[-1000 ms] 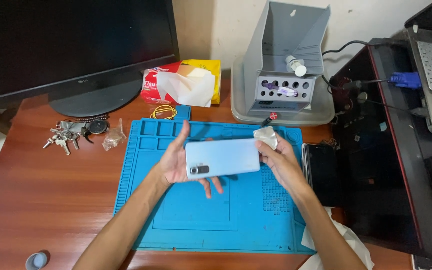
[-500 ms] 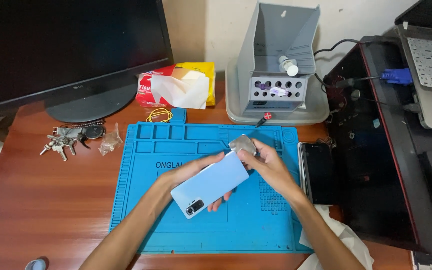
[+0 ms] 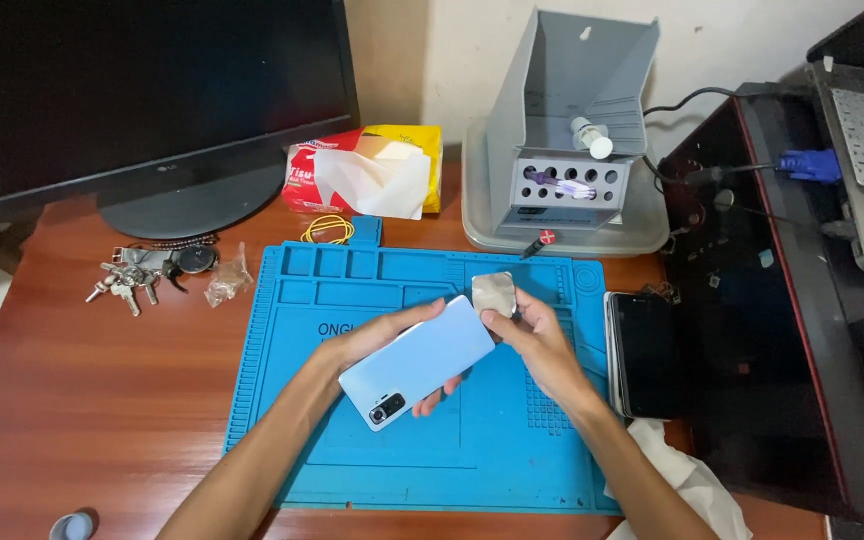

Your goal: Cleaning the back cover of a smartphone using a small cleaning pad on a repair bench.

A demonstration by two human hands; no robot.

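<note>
My left hand (image 3: 377, 345) grips a pale blue smartphone (image 3: 417, 362) from underneath, back side up, tilted with its camera end toward me. It hovers over a blue silicone work mat (image 3: 352, 450). My right hand (image 3: 534, 338) pinches a thin, shiny metal pry sheet (image 3: 495, 293) against the phone's far upper corner.
A second, black phone (image 3: 645, 352) lies at the mat's right edge beside a black computer case (image 3: 782, 330). Behind the mat stand a grey tool organiser (image 3: 572, 130), a tissue pack (image 3: 367, 170), yellow rubber bands (image 3: 327, 231) and a monitor (image 3: 132, 100). Keys (image 3: 147, 270) lie at the left.
The phone has turned from level to tilted, its camera end swinging toward me. Both hands dropped lower over the mat, and the metal sheet now stands at the phone's upper corner.
</note>
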